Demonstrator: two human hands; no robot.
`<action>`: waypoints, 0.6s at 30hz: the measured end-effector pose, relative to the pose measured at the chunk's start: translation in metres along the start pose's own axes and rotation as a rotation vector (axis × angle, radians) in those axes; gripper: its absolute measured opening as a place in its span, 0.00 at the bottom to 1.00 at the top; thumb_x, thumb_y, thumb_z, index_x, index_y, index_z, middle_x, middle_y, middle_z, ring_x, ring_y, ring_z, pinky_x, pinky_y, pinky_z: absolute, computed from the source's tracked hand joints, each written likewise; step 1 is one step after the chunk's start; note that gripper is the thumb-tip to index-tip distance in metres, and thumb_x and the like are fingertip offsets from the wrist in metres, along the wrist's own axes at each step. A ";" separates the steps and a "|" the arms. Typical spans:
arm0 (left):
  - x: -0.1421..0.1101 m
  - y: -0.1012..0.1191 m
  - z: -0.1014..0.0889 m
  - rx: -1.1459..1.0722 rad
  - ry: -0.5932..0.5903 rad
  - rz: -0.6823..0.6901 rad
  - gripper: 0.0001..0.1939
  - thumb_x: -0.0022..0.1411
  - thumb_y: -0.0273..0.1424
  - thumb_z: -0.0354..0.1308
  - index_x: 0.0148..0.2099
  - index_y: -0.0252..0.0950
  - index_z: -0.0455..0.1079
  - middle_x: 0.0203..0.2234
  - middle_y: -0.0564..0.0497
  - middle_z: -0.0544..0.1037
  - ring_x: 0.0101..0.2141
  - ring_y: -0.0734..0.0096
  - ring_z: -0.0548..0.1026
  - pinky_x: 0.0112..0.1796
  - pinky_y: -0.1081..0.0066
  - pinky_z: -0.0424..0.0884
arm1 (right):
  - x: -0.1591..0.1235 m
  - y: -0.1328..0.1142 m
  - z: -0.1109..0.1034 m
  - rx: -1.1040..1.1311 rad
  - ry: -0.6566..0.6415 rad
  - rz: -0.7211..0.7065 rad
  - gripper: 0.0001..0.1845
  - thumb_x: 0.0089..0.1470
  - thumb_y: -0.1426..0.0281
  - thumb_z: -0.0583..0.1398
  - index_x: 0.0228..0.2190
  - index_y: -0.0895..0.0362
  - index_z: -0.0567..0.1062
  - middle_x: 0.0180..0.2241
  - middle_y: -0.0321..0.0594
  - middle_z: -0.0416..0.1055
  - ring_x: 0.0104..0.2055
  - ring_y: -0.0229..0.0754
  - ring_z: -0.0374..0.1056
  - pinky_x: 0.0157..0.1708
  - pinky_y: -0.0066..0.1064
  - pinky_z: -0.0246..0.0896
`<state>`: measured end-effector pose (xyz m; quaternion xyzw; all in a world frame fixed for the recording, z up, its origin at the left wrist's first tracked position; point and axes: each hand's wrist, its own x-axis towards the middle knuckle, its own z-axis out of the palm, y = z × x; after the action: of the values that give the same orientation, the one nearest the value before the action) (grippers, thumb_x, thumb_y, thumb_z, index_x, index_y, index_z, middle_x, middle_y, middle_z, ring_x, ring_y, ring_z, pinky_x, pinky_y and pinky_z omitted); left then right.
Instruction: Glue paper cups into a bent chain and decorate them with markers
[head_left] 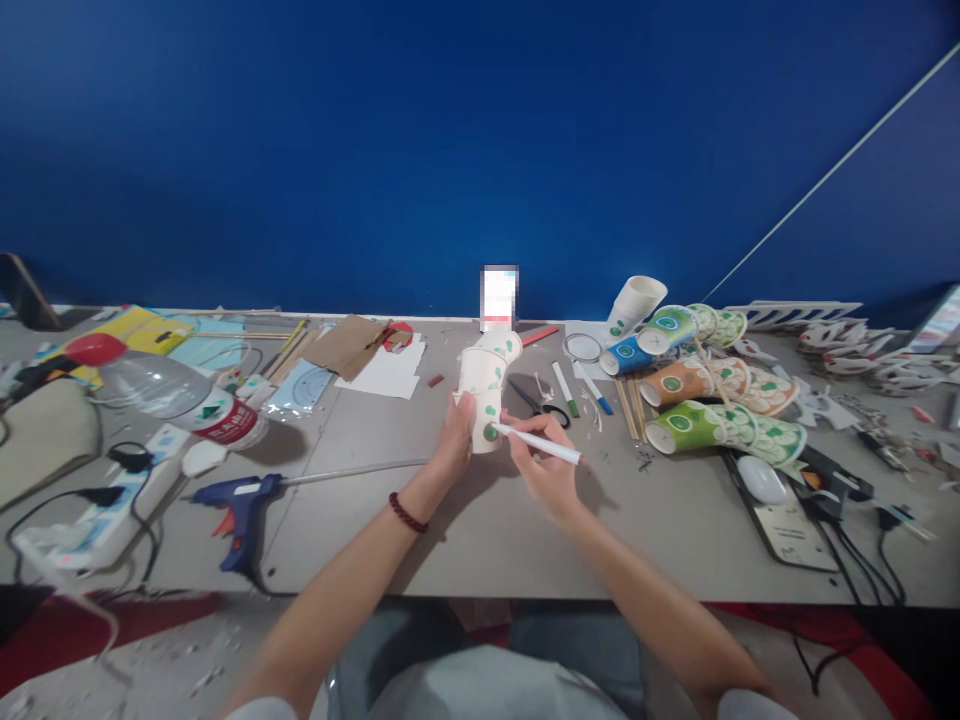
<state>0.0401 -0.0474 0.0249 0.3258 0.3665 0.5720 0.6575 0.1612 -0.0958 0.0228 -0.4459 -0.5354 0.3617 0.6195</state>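
White paper cups [480,380] with green prints, joined end to end, stand tilted over the middle of the table. My left hand [451,440] is closed around their near end from the left. Between the fingers of my right hand [544,470] is a white marker [551,446] with a reddish end. Its tip meets the green round print on the nearest cup, or lies very close to it. Just beyond my right hand are scissors [553,412], a green marker [565,390] and a blue marker [594,390].
At left lie a blue glue gun [244,505], a power strip [124,510] and a tilted plastic bottle [180,392]. To the right are coloured cup assemblies [720,425], a cup stack [634,305] and a phone [791,530]. Behind the cups stands a blurred-out screen [499,295].
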 end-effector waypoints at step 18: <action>0.002 -0.002 -0.001 0.006 0.000 0.025 0.38 0.46 0.58 0.60 0.48 0.31 0.67 0.28 0.44 0.78 0.27 0.63 0.78 0.29 0.67 0.72 | 0.000 0.000 0.000 -0.002 0.007 0.004 0.05 0.54 0.67 0.61 0.31 0.53 0.69 0.36 0.45 0.79 0.47 0.51 0.74 0.32 0.33 0.71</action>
<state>0.0401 -0.0459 0.0227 0.3323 0.3644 0.5789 0.6494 0.1617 -0.0954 0.0226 -0.4489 -0.5325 0.3609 0.6202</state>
